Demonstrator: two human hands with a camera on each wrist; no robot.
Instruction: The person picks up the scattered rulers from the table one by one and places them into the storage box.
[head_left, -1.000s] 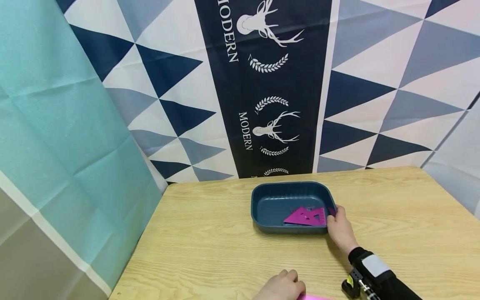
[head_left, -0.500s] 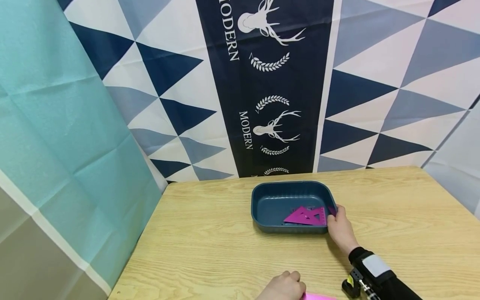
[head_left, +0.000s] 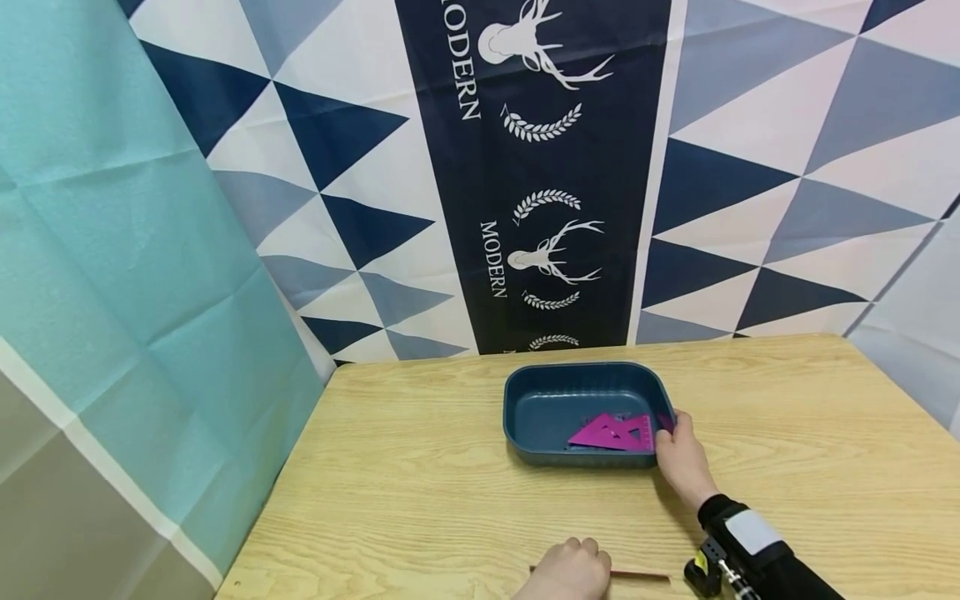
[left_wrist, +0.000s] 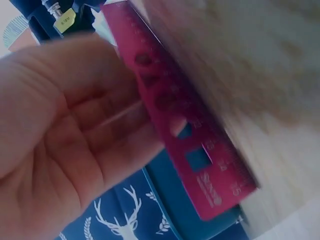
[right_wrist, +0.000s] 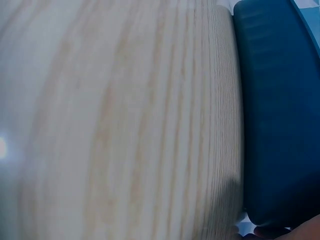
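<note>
A dark blue tray [head_left: 517,392] stands on the wooden table [head_left: 420,483], with magenta triangle rulers [head_left: 607,433] lying inside it. My right hand [head_left: 678,458] grips the tray's near right corner, thumb over the rim. In the right wrist view the tray [right_wrist: 280,115] fills the right side and only a sliver of that hand shows. At the table's front edge, my left hand [head_left: 566,571] holds a magenta straight ruler [head_left: 637,574], seen edge-on as a thin line. The left wrist view shows the fingers [left_wrist: 115,135] curled against the ruler [left_wrist: 195,145], blurred.
Patterned curtains hang close behind the table and a teal one at its left. The table's left edge runs diagonally near the teal curtain. A black wrist strap with a camera [head_left: 738,542] sits on my right forearm.
The ruler lay flat and pink at the bottom edge; my left hand has tipped it up onto its edge and lifted it slightly. The right hand and tray have stayed still.
</note>
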